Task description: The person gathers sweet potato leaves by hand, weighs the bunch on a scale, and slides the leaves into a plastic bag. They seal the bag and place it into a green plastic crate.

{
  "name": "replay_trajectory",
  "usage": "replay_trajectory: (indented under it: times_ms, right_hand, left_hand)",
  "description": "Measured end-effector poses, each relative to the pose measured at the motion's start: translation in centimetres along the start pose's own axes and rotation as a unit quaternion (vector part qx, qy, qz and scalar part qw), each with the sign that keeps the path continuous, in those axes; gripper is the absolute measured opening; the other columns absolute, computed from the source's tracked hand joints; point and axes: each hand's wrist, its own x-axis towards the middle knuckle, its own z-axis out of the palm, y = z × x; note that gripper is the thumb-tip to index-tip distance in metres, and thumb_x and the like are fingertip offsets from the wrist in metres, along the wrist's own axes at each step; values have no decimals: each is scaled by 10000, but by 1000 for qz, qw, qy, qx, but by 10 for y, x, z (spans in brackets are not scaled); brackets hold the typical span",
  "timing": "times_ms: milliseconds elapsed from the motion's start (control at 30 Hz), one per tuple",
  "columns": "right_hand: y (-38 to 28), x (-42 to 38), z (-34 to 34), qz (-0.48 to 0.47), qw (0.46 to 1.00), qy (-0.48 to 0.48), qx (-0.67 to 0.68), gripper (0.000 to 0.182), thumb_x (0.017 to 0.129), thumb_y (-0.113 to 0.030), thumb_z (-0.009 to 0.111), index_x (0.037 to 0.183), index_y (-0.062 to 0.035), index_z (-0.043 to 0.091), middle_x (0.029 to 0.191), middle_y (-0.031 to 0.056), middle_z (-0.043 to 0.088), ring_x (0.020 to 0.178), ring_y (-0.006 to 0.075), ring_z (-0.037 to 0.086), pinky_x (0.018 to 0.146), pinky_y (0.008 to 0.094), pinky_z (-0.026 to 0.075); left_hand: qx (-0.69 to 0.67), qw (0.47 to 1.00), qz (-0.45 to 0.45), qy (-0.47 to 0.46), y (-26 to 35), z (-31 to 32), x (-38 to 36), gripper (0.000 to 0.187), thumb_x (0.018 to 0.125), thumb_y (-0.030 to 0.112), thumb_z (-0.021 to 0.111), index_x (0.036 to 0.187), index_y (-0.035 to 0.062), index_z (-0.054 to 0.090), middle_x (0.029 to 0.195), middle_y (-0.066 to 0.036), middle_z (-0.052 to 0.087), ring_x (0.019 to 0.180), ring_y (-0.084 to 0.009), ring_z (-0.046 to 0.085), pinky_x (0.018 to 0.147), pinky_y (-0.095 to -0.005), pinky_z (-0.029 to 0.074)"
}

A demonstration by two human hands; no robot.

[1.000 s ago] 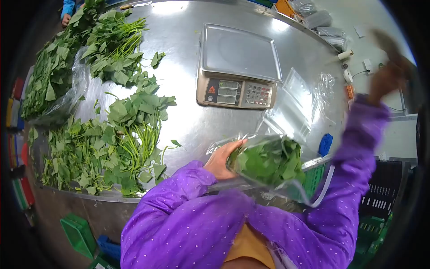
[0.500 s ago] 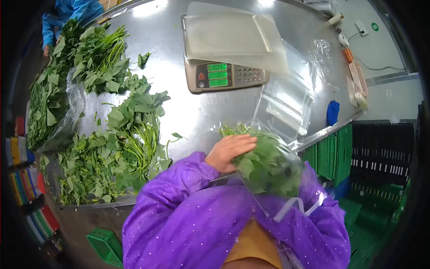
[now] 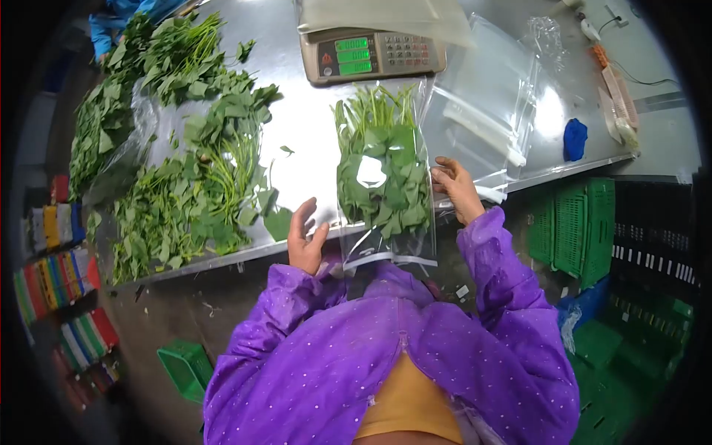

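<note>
A clear plastic bag (image 3: 387,248) filled with leafy green stems (image 3: 389,148) lies flat on the metal table, its stems toward the scale. The bag's white-edged mouth reaches past the table's near edge. To the left of the bag, my left hand (image 3: 305,239) is open, thumb and fingers apart with nothing between them. My right hand (image 3: 457,189) is on the other side, fingers loosely bent and apart, fingertips right at the bag's edge. Just beyond the bag stands a digital scale (image 3: 386,58) with green displays.
Loose leafy greens (image 3: 185,208) are heaped on the left of the table. Flat plastic bags (image 3: 482,111) lie at the right, with a blue cloth (image 3: 575,139) farther over. Green crates (image 3: 571,230) stand below the right edge. A person's blue sleeve (image 3: 104,33) shows at the far left.
The bag of greens went from tilted against my chest to lying flat on the table. My left hand came off the greens, and my right hand came into sight. The view shifted downward.
</note>
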Motion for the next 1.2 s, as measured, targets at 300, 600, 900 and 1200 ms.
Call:
replay_trajectory:
  times_ms: [300, 600, 900, 1200]
  right_hand:
    - [59, -70, 4, -36, 995, 41, -83, 285, 832, -202, 610, 875, 77, 573, 734, 88, 604, 660, 121, 557, 603, 254, 446]
    - [0, -84, -11, -35, 996, 55, 56, 131, 842, -94, 545, 803, 27, 581, 641, 36, 549, 533, 99, 509, 502, 230, 405]
    - [66, -114, -13, 68, 997, -15, 37, 220, 822, -214, 616, 826, 1, 568, 689, 18, 550, 626, 91, 496, 601, 240, 393]
    - [60, -139, -26, -57, 990, 67, -114, 148, 770, -95, 633, 857, 3, 565, 714, 26, 561, 691, 120, 537, 643, 279, 441]
  left_hand:
    - [-61, 966, -251, -9, -42, 15, -33, 252, 847, 273, 597, 957, 46, 597, 755, 12, 575, 617, -55, 508, 596, -218, 422]
    - [-146, 979, -134, -54, 15, 1, -27, 146, 850, 183, 581, 822, 40, 588, 647, 12, 540, 563, -61, 472, 547, -198, 377]
    - [-20, 978, -159, -134, -61, -5, -61, 225, 897, 209, 518, 908, -9, 574, 788, -34, 601, 729, -81, 542, 639, -232, 435]
    - [-138, 957, -232, -106, -63, -8, -61, 141, 851, 151, 590, 895, 19, 567, 721, -57, 618, 648, -119, 585, 604, -241, 455]
